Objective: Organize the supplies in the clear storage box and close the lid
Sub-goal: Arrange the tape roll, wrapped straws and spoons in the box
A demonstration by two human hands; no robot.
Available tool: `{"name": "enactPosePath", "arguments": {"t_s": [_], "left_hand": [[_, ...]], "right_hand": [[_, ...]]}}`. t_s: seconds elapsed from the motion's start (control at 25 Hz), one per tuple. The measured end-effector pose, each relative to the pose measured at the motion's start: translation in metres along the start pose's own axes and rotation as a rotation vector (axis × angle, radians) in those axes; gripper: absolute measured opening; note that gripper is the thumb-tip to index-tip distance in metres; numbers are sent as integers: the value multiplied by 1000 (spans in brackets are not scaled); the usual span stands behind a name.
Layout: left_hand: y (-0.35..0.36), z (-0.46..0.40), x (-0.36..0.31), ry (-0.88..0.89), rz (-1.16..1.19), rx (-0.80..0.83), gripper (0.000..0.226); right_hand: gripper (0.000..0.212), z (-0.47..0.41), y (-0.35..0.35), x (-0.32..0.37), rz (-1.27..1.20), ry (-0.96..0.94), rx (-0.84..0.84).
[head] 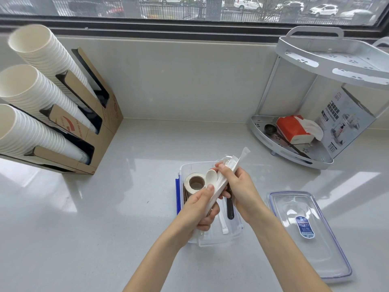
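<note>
The clear storage box (190,167) with blue side clips stands open on the counter in front of me. Inside it sit a roll of tape (194,182), a dark utensil (230,209) and a wrapped white stick (224,227). Above the box I hold a bundle of wrapped white spoons (226,171), tilted up to the right. My left hand (199,209) grips its lower end and my right hand (237,186) grips its middle. The clear lid (305,232) with a blue label lies flat on the counter to the right of the box.
A cardboard dispenser (94,131) with three stacks of white paper cups stands at the left. A white two-tier rack (294,148) at the back right holds a red tissue pack, a dark scoop and a printed carton. A window ledge runs behind.
</note>
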State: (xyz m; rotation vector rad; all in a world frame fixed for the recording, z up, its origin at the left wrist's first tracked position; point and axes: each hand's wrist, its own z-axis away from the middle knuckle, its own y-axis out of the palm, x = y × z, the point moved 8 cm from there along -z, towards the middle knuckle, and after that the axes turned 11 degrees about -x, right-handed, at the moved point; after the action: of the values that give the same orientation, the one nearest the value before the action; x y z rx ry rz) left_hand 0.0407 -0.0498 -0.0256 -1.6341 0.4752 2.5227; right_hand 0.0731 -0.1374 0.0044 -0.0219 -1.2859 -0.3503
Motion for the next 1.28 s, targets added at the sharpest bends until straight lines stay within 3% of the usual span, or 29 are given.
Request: {"name": "enactPosePath", "arguments": {"t_s": [0.2, 0.36, 0.4, 0.48, 0.64, 0.76, 0.84, 1.0, 1.12, 1.28], "left_hand": [[-32, -7, -6, 33, 28, -320, 36], [-54, -5, -22, 167, -176, -498, 22], [-56, -6, -26, 188, -233, -511, 27], [-49, -6, -34, 235, -341, -457, 41], [-15, -3, -36, 242, -398, -223, 40], [3, 1, -29, 202, -402, -71, 24], [3, 2, -29, 201, -365, -62, 10], [-6, 2, -24, 136, -252, -77, 11], [-13, -1, -20, 16, 46, -65, 18], [-7, -1, -25, 27, 145, 6, 29]], "right_hand": [[17, -2, -8, 2, 76, -70, -57], [18, -5, -15, 6, 77, -58, -83], [19, -5, -17, 7, 81, -56, -81], [17, -5, -17, 10, 93, -63, -76], [16, -3, -9, 16, 150, -127, -38], [16, -4, -7, 19, 206, -145, -58], [18, -4, -5, 19, 231, -136, -47], [24, -4, -7, 19, 226, -111, -45], [17, -8, -19, 10, 133, -24, -135], [13, 2, -4, -14, 28, 86, 87]]}}
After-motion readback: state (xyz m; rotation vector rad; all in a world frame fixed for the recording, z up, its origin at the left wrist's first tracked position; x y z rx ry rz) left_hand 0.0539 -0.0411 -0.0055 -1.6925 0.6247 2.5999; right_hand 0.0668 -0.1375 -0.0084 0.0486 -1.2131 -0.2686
